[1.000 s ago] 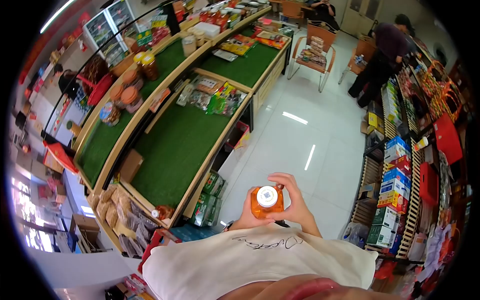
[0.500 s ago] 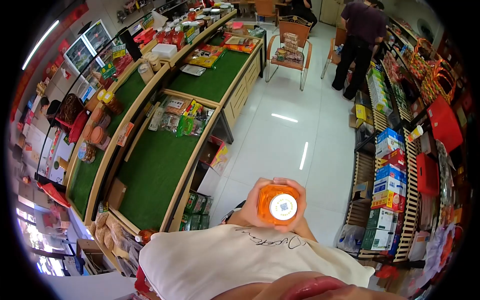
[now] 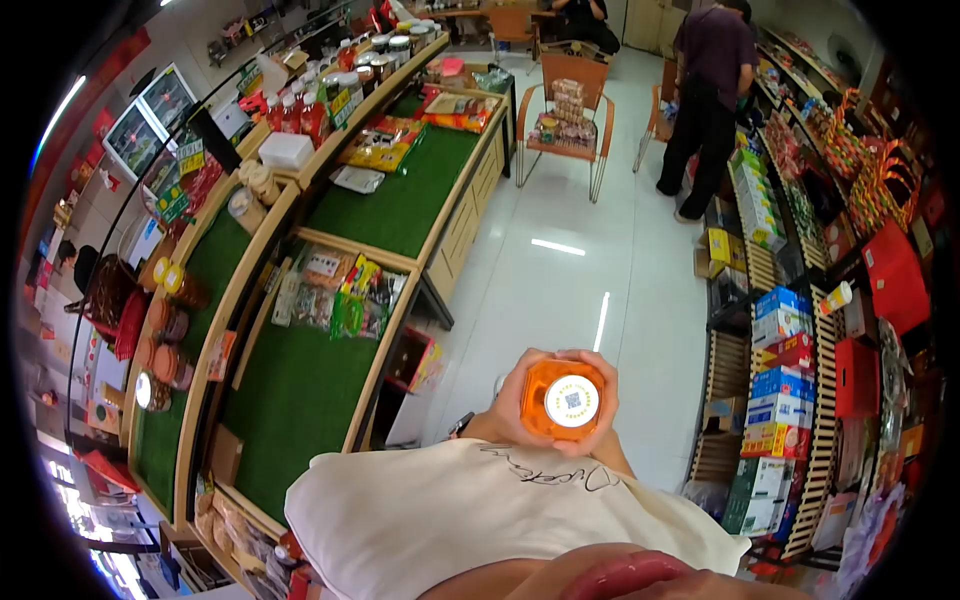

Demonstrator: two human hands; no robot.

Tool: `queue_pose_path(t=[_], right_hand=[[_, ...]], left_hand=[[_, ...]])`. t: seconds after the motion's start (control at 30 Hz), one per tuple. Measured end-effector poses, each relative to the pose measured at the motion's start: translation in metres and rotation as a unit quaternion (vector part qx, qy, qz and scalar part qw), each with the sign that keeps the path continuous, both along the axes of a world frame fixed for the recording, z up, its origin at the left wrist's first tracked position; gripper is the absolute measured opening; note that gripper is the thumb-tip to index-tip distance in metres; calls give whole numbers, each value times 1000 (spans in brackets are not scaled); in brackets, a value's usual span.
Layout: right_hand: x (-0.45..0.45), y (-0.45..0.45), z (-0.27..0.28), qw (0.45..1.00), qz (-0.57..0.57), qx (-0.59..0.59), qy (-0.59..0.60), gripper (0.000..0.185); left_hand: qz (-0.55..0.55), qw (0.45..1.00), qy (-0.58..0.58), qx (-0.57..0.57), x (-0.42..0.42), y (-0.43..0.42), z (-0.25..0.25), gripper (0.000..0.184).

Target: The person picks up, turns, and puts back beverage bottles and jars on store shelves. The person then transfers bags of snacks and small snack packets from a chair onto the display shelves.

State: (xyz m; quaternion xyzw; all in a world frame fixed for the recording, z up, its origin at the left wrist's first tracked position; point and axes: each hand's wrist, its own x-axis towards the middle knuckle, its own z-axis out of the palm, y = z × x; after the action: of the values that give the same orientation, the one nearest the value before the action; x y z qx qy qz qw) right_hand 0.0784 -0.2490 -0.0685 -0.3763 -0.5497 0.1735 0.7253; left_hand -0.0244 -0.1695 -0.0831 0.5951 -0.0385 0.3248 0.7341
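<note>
My left hand [image 3: 509, 403] and my right hand [image 3: 604, 428] are both wrapped round an orange jar [image 3: 560, 402], close in front of my chest. Its end, with a round white sticker printed with a QR-like square, faces up toward me. The fingers of the two hands come near each other at the jar's far side. The jar's lower part is hidden by its own top and my palms. Below it lies my cream shirt [image 3: 430, 500] with black script lettering.
To the left, a green-lined display counter [image 3: 290, 400] holds packaged snacks [image 3: 350, 290] and jars [image 3: 175, 365]. Slatted shelves [image 3: 715, 400] with stacked boxes [image 3: 780, 410] line the right. An orange chair [image 3: 565, 75] bears packages; a person [image 3: 708, 110] stands beyond.
The view has shifted slightly, so the counter and chair sit a little lower and further left. Both hands keep their hold on the jar, which appears slightly higher in view.
</note>
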Motion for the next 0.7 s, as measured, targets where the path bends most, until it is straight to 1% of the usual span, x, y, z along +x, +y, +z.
queue_pose_path(t=[0.07, 0.13, 0.17, 0.23, 0.3, 0.43, 0.5, 0.53, 0.63, 0.7], right_hand=[[18, 38, 11, 1000, 9, 7, 1, 100], [38, 80, 18, 999, 22, 23, -6, 94], [45, 98, 19, 999, 30, 28, -5, 91], [58, 135, 15, 999, 33, 29, -6, 91], [66, 165, 11, 999, 36, 13, 9, 92], [85, 217, 3, 997, 78, 5, 29, 95], [87, 235, 1, 992, 105, -19, 70, 96], [92, 247, 3, 993, 101, -24, 52, 96], [118, 288, -6, 990, 124, -60, 26, 93], [134, 314, -10, 990, 128, -52, 21, 92]], left_hand=[[20, 1000, -9, 20, 17, 34, 14, 69], [67, 985, -5, 158, 31, 81, 26, 72], [84, 983, -6, 160, 38, 98, 29, 73], [120, 979, -5, 164, 50, 131, 33, 74], [98, 988, -9, 123, 57, 162, 28, 73], [86, 994, -18, 62, 74, 205, 39, 68], [92, 995, 6, 29, 71, 219, 41, 66], [90, 995, 35, 13, 70, 226, 42, 65], [165, 984, -11, 71, 102, 265, 28, 67], [222, 967, 24, 120, 114, 286, 24, 69]])
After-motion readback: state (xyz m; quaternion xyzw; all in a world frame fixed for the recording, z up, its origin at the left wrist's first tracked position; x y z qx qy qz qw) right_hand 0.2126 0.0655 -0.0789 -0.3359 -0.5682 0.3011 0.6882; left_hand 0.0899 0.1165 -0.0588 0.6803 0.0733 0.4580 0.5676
